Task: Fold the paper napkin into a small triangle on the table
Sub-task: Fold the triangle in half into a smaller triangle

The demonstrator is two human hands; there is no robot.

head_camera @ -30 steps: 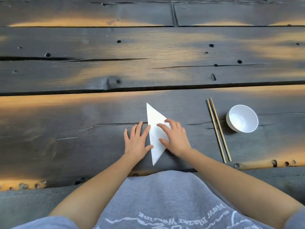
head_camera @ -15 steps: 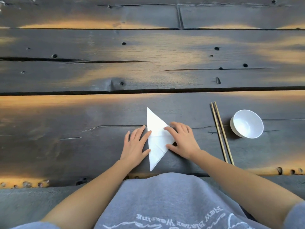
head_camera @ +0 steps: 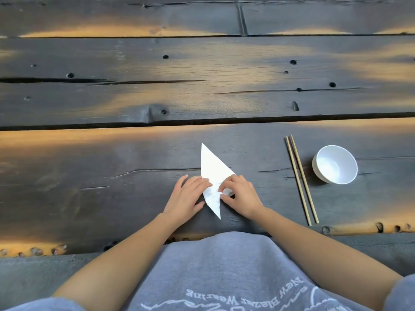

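Note:
The white paper napkin (head_camera: 212, 169) lies as a tall triangle on the dark wooden table (head_camera: 112, 176), one tip pointing away from me and one toward me. My left hand (head_camera: 187, 197) rests flat at its left edge, fingertips pressing on the paper. My right hand (head_camera: 241, 195) pinches the napkin's right corner between thumb and fingers and lifts it slightly, so the paper wrinkles there. The middle of the napkin is partly hidden by my fingers.
A pair of wooden chopsticks (head_camera: 301, 178) lies lengthwise to the right of the napkin. A white bowl (head_camera: 335, 163) stands just right of the chopsticks. The table's near edge runs close to my body, with a wide gap between planks farther away.
My right hand went from lying flat on the napkin to pinching its right corner and lifting it. My left hand slid its fingertips onto the paper's left edge.

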